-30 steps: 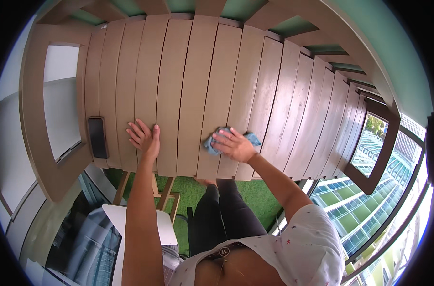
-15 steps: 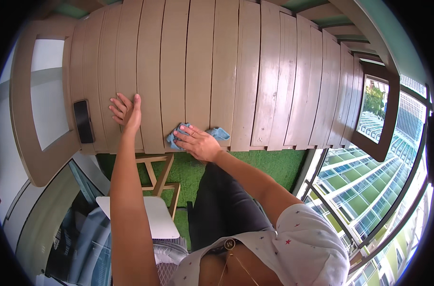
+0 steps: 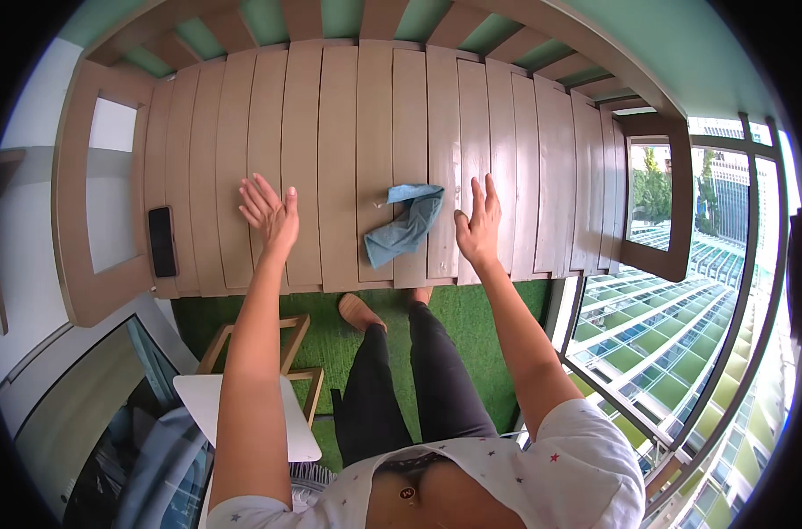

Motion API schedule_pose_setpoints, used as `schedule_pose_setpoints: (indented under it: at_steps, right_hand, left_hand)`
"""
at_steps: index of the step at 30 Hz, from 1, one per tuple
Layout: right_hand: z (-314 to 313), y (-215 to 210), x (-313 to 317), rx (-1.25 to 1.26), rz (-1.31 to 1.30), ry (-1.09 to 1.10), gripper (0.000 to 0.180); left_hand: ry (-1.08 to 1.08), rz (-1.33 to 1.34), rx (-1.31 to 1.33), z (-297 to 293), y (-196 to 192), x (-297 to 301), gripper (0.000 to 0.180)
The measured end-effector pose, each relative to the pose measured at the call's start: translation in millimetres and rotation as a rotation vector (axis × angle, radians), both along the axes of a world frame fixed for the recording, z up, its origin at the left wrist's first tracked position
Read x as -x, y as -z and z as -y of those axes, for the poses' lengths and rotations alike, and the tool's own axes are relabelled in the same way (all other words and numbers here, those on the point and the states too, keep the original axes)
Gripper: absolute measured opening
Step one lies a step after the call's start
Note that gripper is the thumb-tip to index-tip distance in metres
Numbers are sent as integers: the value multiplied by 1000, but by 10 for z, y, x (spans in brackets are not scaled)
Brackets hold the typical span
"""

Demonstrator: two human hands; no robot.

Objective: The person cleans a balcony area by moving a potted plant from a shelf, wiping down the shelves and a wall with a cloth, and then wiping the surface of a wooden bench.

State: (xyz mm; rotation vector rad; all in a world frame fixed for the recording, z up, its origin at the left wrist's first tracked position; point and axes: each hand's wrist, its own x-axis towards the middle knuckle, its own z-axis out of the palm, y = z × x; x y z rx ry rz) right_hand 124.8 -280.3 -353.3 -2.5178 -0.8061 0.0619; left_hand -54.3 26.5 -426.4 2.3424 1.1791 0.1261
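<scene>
A crumpled blue cloth (image 3: 411, 231) lies on the brown slatted bench (image 3: 337, 176), a little right of the middle. Just to its right is my right hand (image 3: 479, 225), fingers stretched out and holding nothing. Over the left part of the slats, my left hand (image 3: 274, 219) is spread with bare fingers, well apart from the cloth. Whether either hand touches the wood I cannot tell.
A dark phone (image 3: 163, 242) lies at the bench's left end, beside the open-framed armrest (image 3: 74, 212). A slatted backrest (image 3: 304, 19) runs along the far side. A white-topped piece of furniture (image 3: 299, 419) stands near my left arm, above green turf (image 3: 471, 353).
My right hand has let go of the blue cloth and moved right. The cloth now lies loose, farther from the front edge. My view has shifted, showing more of the backrest and my feet.
</scene>
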Motion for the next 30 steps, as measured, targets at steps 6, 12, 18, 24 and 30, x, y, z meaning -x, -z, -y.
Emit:
schedule_pose_setpoints:
  at_steps: [6, 12, 18, 24, 30]
  right_hand:
    - [-589, 867, 905, 266, -46, -174, 66]
    - [-1405, 1055, -693, 236, 149, -215, 60]
    - [-2197, 1107, -2362, 228, 343, -314, 54]
    - [-622, 890, -266, 333, -31, -564, 59]
    - [-52, 766, -80, 366, -126, -396, 80]
  left_hand:
    - [158, 38, 93, 575, 195, -713, 72]
    - [41, -249, -274, 791, 283, -864, 58]
    - [86, -218, -282, 831, 297, -1066, 55]
    - [50, -285, -255, 750, 273, -856, 56]
    - [49, -297, -239, 782, 297, -903, 56]
